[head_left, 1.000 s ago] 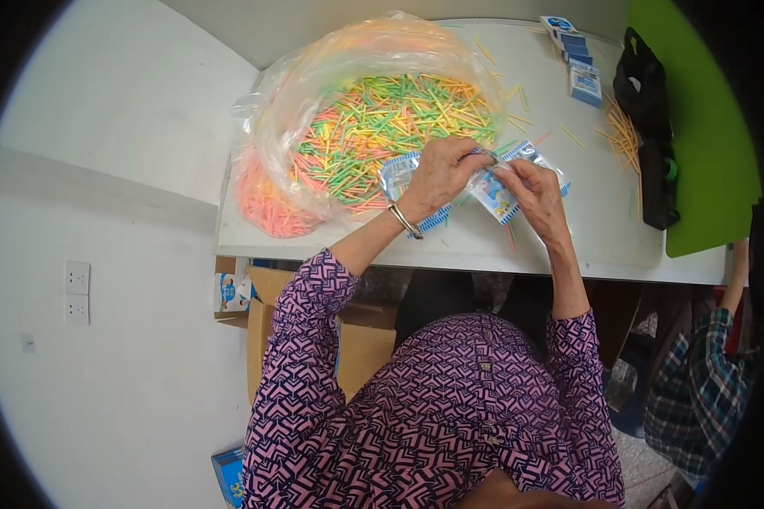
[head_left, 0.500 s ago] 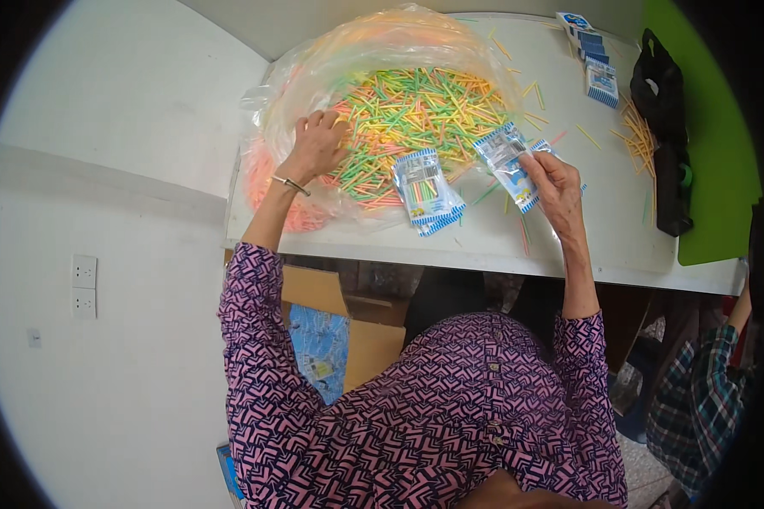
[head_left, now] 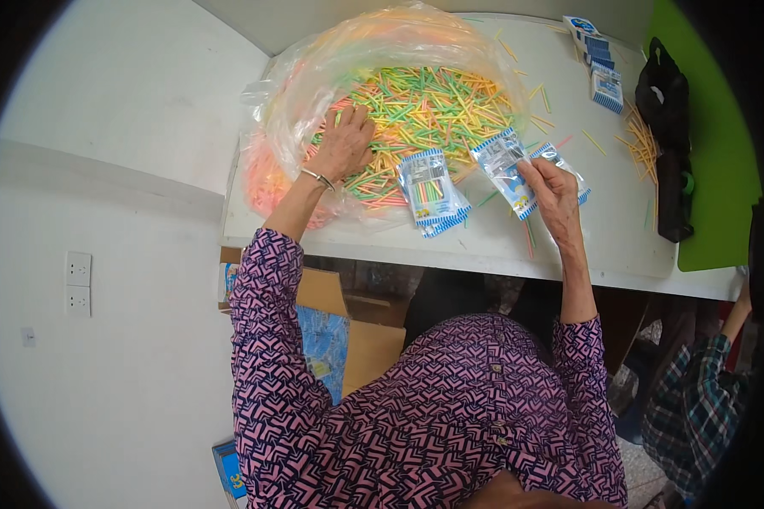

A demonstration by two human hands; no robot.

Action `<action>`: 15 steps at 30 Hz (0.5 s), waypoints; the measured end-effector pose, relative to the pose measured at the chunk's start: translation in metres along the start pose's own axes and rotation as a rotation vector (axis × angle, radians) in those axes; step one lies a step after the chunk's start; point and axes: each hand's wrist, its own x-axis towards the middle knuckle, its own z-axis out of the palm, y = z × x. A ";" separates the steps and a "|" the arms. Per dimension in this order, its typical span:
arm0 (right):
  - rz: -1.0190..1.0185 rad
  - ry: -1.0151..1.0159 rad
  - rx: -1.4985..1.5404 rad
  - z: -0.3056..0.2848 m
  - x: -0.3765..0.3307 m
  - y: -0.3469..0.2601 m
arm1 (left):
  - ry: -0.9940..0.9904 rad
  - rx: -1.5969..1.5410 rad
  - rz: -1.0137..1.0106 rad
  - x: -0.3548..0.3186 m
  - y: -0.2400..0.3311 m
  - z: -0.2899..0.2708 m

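One pouch point(head_left: 429, 176) at one o'clock looks filled, a second pouch point(head_left: 502, 166) at two, its contents unclear, sits pinched in the right hand point(head_left: 554, 188), and many loose sticks point(head_left: 437, 102) toward twelve lie unpacked, the left hand point(head_left: 345, 146) bent-fingered among them, grip hidden.

Even indoor light, dark curved fisheye rim
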 end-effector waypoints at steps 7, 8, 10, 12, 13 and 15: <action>-0.022 -0.018 0.003 0.006 0.004 -0.007 | -0.100 -0.003 -0.076 0.009 0.000 0.013; -0.026 -0.022 0.005 0.006 0.004 -0.007 | -0.096 0.000 -0.072 0.009 0.001 0.014; -0.022 -0.033 0.031 0.010 0.003 -0.009 | 0.006 0.009 -0.033 0.007 -0.004 0.021; 0.005 -0.053 0.061 0.009 0.002 -0.009 | 0.016 -0.047 -0.082 0.002 -0.007 0.024; 0.001 -0.046 0.061 0.009 0.002 -0.008 | 0.019 -0.110 -0.133 0.000 -0.009 0.026; 0.060 -0.038 0.078 0.007 0.003 -0.006 | 0.034 -0.146 -0.140 0.001 -0.012 0.026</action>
